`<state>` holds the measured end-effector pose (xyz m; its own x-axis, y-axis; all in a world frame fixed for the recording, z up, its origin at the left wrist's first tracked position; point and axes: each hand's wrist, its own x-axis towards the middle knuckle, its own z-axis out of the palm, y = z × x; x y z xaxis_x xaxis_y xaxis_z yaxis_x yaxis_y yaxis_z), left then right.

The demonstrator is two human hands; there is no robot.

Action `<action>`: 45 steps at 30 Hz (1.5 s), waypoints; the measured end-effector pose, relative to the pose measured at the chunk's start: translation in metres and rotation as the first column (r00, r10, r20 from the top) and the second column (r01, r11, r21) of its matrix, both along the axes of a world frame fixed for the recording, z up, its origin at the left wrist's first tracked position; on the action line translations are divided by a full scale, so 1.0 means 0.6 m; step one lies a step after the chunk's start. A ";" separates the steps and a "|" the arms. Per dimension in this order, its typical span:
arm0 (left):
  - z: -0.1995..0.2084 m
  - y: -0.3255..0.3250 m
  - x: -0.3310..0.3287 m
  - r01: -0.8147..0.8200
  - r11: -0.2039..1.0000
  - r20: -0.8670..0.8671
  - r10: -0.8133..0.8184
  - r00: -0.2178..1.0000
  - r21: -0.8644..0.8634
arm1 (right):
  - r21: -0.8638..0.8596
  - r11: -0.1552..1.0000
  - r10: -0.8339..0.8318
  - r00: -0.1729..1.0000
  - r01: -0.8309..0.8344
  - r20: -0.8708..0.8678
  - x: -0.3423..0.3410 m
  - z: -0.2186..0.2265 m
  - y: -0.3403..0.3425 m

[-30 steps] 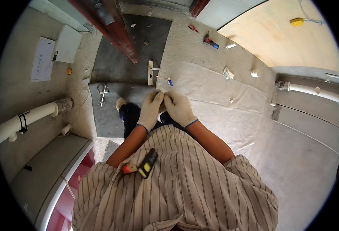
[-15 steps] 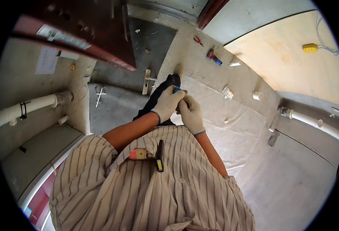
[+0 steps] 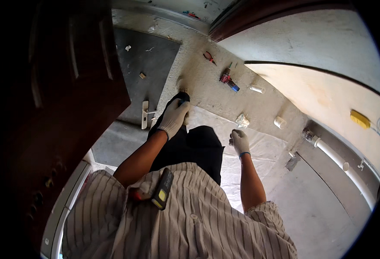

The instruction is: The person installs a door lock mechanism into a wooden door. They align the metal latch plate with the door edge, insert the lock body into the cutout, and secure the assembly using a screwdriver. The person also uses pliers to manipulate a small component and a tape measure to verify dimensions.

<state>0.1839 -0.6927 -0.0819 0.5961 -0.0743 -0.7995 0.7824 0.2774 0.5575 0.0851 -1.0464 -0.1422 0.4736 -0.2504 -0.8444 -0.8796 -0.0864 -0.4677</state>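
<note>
My left hand (image 3: 175,115), in a white knit glove, reaches forward above my dark-trousered legs. Its fingers are closed round a small blue thing (image 3: 181,102) that barely shows, so I cannot tell its kind. Off to the right, apart from it, my gloved right hand (image 3: 240,141) is held over the pale floor sheet (image 3: 259,159) with its fingers curled in. Whatever that hand holds, if anything, is hidden. A lever door handle on a long plate (image 3: 145,115) lies on the dark sheet left of my left hand.
A dark red door (image 3: 77,86) fills the left side. On the floor ahead lie red-handled pliers (image 3: 209,57), a cordless drill (image 3: 228,80), white pipe pieces (image 3: 257,89) and a crumpled white wad (image 3: 242,121). A yellow socket block (image 3: 360,119) is on the board at right.
My hands, together before, are now apart: the right has moved right, the left stays forward with the blue thing. The view has shifted, and the red door now covers more of the left side.
</note>
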 end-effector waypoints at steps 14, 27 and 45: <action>-0.292 -0.049 0.089 0.008 0.922 -0.138 0.050 0.989 0.387 | -0.314 0.724 0.645 0.764 -0.614 -0.006 0.345 -0.460 -0.042; -0.373 -0.037 0.158 -0.338 0.797 -0.032 0.407 0.913 0.500 | -0.557 0.445 0.754 0.629 -0.701 -0.189 0.638 -0.875 0.095; -0.411 -0.039 0.192 -0.294 0.822 -0.098 0.386 0.917 0.488 | -0.401 0.487 0.794 0.584 -0.776 -0.165 0.651 -0.810 0.140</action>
<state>0.2991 -0.7158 -0.3284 0.3533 0.5043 -0.7879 0.7862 0.2964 0.5422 0.4758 -0.9624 -0.6281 0.6717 -0.0519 -0.7390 -0.3359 -0.9104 -0.2414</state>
